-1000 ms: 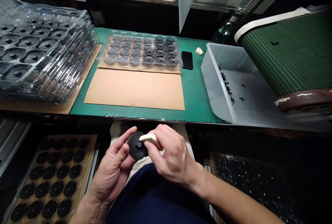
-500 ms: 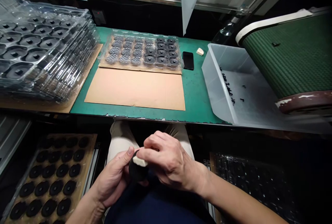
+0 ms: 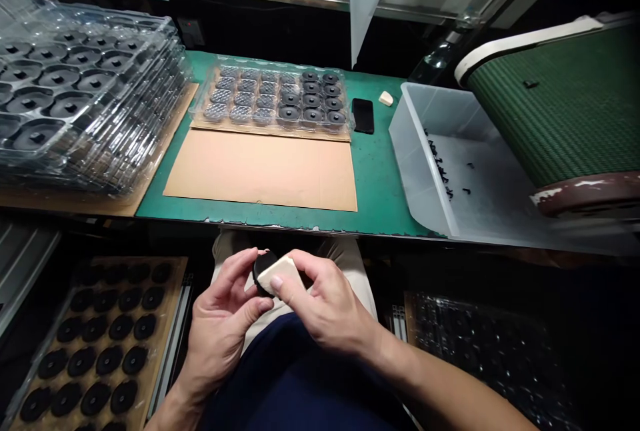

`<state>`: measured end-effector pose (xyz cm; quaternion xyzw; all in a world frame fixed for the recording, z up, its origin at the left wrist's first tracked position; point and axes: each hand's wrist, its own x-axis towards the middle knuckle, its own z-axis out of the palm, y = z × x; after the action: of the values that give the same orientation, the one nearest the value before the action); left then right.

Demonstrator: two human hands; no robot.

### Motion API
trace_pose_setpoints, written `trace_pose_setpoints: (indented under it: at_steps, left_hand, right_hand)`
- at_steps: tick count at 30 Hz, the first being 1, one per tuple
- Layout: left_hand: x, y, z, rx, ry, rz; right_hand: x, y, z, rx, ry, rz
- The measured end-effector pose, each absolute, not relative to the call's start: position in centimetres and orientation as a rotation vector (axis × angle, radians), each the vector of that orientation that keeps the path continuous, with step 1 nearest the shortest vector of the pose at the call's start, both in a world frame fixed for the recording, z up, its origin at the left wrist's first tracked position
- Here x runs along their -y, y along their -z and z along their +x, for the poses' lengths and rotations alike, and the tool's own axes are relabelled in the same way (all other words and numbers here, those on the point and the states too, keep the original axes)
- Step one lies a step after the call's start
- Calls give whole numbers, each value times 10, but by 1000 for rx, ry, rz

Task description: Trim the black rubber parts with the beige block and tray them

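Above my lap, my left hand point(image 3: 225, 304) grips a round black part point(image 3: 263, 263) by its edge, between thumb and fingers. A cream-white block point(image 3: 281, 274), like a piece of sponge or eraser, is pinched in my right hand point(image 3: 333, 308), thumb on top. The block's left end lies against the face of the black part and covers some of it. Beyond the table edge, a clear blister tray point(image 3: 235, 113) holds similar round black parts in its right columns; its left pockets show only textured plastic.
Tall stacked trays point(image 3: 125, 118) stand at left. A cardboard sheet point(image 3: 260, 171), a phone point(image 3: 363, 116) and another cream block point(image 3: 385, 98) lie on the green table. A plastic bin point(image 3: 425, 171) sits below a green conveyor point(image 3: 565, 111). Filled trays point(image 3: 107, 324) flank my legs.
Both hands have risen toward the table edge and the black part has turned. The block now shows its broad face, and my right thumb has come round on top of it.
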<state>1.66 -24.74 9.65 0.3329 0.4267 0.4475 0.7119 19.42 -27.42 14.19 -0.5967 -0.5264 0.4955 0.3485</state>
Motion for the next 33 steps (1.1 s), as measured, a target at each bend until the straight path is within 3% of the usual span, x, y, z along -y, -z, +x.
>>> trace_pose_setpoints:
  at_steps: [8,14,19,23,27,30,33]
  left_hand:
    - [244,-114,9,-961,-980,609]
    - [245,-106,-1,-881,-761,534]
    - [249,-100,-1,-782,-624,487]
    - [250,-104,5,-760,-695,460]
    - [250,-116,10,-816,-794,409]
    - [250,-119,13,-834,-807,426]
    - [247,-114,19,-965,-789,543]
  right_hand:
    - [270,-142,203,1864,-594,-1583]
    - [270,-140,210,2093,-438,-1563]
    - [267,-138,215,2147,-532,-1323]
    - [264,-134,221,1763,-736,-1187]
    - [272,-122,225,1179,-1166,-1326]
    - [284,-112,217,1149,-1467,-1298]
    - [293,-106,201,1296,-1365,-1286]
